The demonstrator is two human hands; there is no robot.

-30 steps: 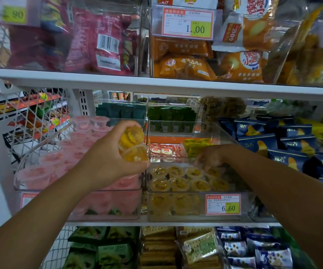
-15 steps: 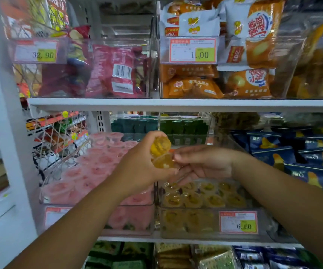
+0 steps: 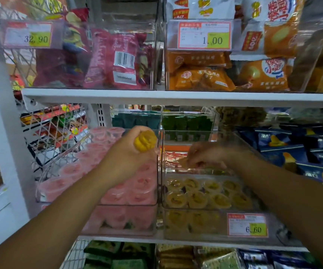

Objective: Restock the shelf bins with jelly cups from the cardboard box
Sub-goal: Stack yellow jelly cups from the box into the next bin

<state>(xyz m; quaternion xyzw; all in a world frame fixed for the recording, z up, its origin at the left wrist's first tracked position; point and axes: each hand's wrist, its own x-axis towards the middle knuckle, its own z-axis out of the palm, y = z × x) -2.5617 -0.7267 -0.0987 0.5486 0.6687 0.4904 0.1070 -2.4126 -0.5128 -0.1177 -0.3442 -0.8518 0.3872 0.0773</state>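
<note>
White shelf (image 3: 195, 243) bore clear plastic yellow-cup bin (image 3: 215, 208), right of left hand (image 3: 125, 158) gripping round yellow jelly cup (image 3: 145, 140); right hand (image 3: 205, 155) blurred, grip unclear.

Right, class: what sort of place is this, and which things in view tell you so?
Most likely a shop aisle: price tags on clear bins, white shelves packed with snack packets.

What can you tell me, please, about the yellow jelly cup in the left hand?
The yellow jelly cup is small, seemingly clear plastic, with ridged yellow fruit showing inside. The left hand grips it, fingers curled round it, hiding its left part. It is held in the air over the right rear of the pink cups' bin, touched only by the hand.
</note>
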